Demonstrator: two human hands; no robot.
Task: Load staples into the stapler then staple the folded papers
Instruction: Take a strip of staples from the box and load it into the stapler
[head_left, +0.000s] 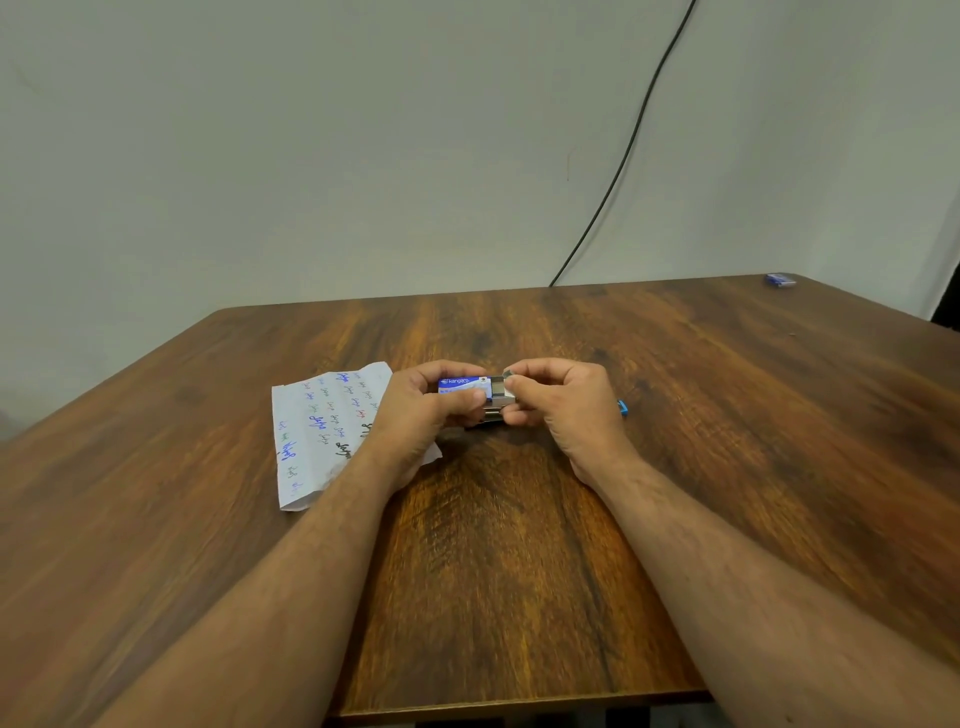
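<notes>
**Staple box held open between two hands over the desk**

Wood-grain table (519, 571) runs up to a plain pale wall, where a black cable (631, 140) drops behind the far edge. Above the middle of the table the left hand (431, 410) grips a small blue and white staple box (462, 387), thumb on its near face and fingers curled over the far side. The inner tray (500, 389) is slid partly out of the box's right end, and the right hand (561, 397) pinches that end between thumb and curled fingers. Something dark and metallic shows just under the hands, too hidden to name. Folded papers (322, 431) with handwriting in several colours lie flat on the table, partly beneath the left wrist. A small blue object (623, 407) peeks out just beyond the right hand. Another small blue box (780, 280) sits at the far right corner
</notes>
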